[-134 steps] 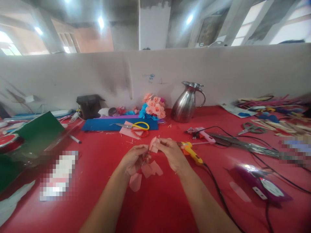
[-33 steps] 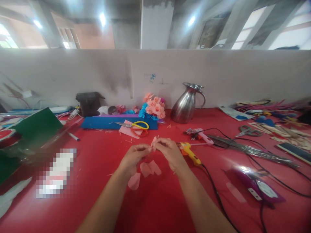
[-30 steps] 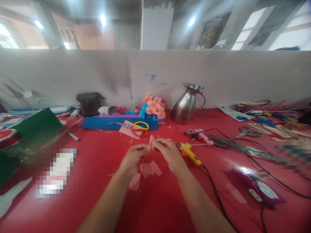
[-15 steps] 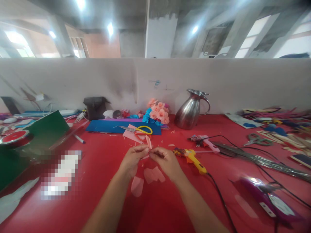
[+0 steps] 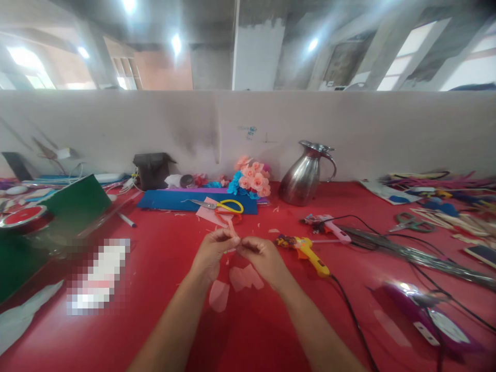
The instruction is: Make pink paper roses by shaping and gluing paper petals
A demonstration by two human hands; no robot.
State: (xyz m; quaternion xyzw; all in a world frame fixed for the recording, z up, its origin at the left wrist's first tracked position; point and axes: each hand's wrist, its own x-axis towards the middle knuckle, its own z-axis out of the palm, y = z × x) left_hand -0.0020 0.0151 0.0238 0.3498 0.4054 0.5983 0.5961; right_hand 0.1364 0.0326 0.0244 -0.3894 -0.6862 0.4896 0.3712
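A narrow pink paper piece stands up between my two hands over the red table. My left hand pinches it between thumb and fingers. My right hand is closed in a pinch at the same spot, its fingertips meeting those of the left; the paper's lower end is hidden there. Below the hands lie cut pink paper petals. Scissors with yellow and red handles rest just beyond, on pink paper and a blue sheet. A yellow glue gun lies right of my right hand.
Peach and blue paper flowers and a steel jug stand at the back. To the right are a pink glue gun, grey-handled scissors, dark cords and a purple device. A green board and marker are left.
The pink paper piece between my fingers has tilted to the left and shows narrower. Both hands keep nearly the same place and stay pinched together.
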